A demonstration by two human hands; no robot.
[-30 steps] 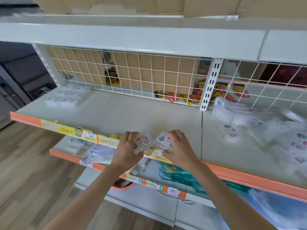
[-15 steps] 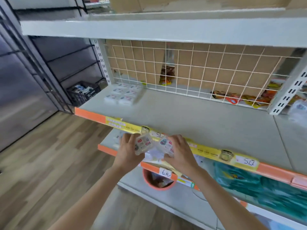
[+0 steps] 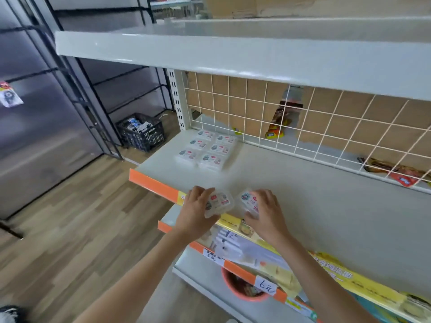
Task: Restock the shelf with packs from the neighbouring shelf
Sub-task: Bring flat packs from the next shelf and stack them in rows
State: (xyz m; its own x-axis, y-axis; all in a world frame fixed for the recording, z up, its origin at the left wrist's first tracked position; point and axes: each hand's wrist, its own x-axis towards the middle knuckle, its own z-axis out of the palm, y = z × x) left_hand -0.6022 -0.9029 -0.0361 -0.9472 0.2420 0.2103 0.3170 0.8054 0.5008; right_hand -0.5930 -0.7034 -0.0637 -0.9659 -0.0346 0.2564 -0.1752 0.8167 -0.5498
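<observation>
On the far left I see a black crate (image 3: pixel 141 132) on the wooden floor (image 3: pixel 70 229), which was only at the edge of my view half a second ago. One second ago I was looking at the neighbouring shelf with its loose pile of packs; now that pile is out of view and the left end of the shelf (image 3: pixel 303 206) I must fill is in front of me. So I have turned and moved to the left with my load.

On this shelf, near the back left corner, the stocked packs (image 3: pixel 206 148) lie in neat rows, two across. They are much nearer to me than before.

My left hand (image 3: pixel 196 213) has its grip closed around one pack (image 3: pixel 219 202), thumb and fingers curled over its edges. Just beside it, my right hand (image 3: pixel 265 215) holds a second pack (image 3: pixel 249 201) in the same way, with the fingers on top. Both packs were below the orange front edge (image 3: pixel 151 183) of the shelf a moment ago; now they are lifted over it and hover just above the surface, well apart from the stocked rows.

I judge that carrying is almost finished. What remains is to reach forward and left, and lay both packs next to the rows, in line with them. Behind the wire grid (image 3: pixel 326 127), to the right, some snack bags (image 3: pixel 276 127) lie on the other side.
</observation>
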